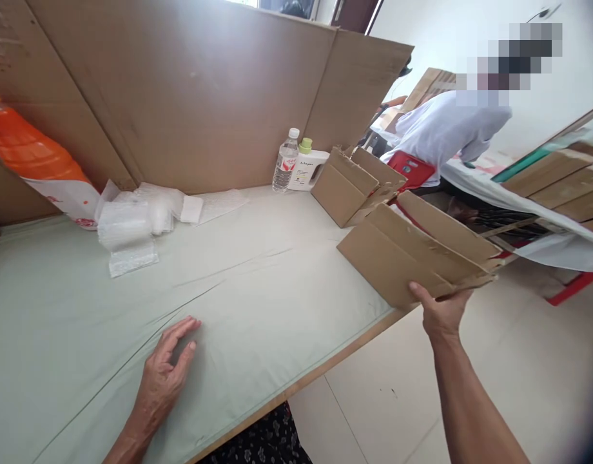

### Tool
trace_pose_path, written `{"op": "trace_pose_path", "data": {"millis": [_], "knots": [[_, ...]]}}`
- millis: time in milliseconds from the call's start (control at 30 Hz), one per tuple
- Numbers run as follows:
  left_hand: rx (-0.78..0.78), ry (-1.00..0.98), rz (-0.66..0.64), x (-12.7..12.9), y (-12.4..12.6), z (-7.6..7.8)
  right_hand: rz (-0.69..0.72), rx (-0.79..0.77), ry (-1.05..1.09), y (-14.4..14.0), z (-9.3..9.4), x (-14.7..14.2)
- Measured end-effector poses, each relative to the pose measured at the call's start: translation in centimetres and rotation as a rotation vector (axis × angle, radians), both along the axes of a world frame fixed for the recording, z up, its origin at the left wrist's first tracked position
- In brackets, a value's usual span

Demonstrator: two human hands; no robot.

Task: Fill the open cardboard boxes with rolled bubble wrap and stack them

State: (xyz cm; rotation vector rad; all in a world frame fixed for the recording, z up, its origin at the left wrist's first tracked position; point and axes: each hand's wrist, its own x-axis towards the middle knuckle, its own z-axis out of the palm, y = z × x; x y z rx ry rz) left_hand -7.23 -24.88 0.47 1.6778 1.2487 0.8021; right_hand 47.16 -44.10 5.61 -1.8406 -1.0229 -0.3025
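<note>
My right hand [439, 312] grips the near edge of a flattened carton [417, 254], thumb on top, fingers underneath; the carton sits half over the table [258, 270] edge at 3 o'clock, so the hand bears the overhang. My left hand [164, 370] lies open, palm down on the cloth at 7 o'clock, holding nothing, likely bracing me. A second carton [352, 187] stands just beyond, at 1 o'clock. Bottle [285, 161] at 12. Bubble wrap [132, 225] at 10.

The right hand [441, 312] gripped a flattened cardboard box [412, 251] at the table [258, 277] edge, while the left hand [164, 374] rested flat on the table.
</note>
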Motion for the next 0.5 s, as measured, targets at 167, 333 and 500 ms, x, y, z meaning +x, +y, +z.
{"op": "trace_pose_path", "data": {"millis": [167,333,500], "knots": [[0.067,0.025,-0.018,0.2,-0.3,-0.1,-0.075,0.092,0.269,2.0,0.7,3.8],[0.158,0.026,-0.004,0.6,0.0,0.2,-0.131,-0.008,0.268,3.1,0.5,4.2],[0.246,0.018,-0.030,1.3,-0.2,0.9,-0.481,-0.200,0.304,1.2,-4.2,0.3]]}}
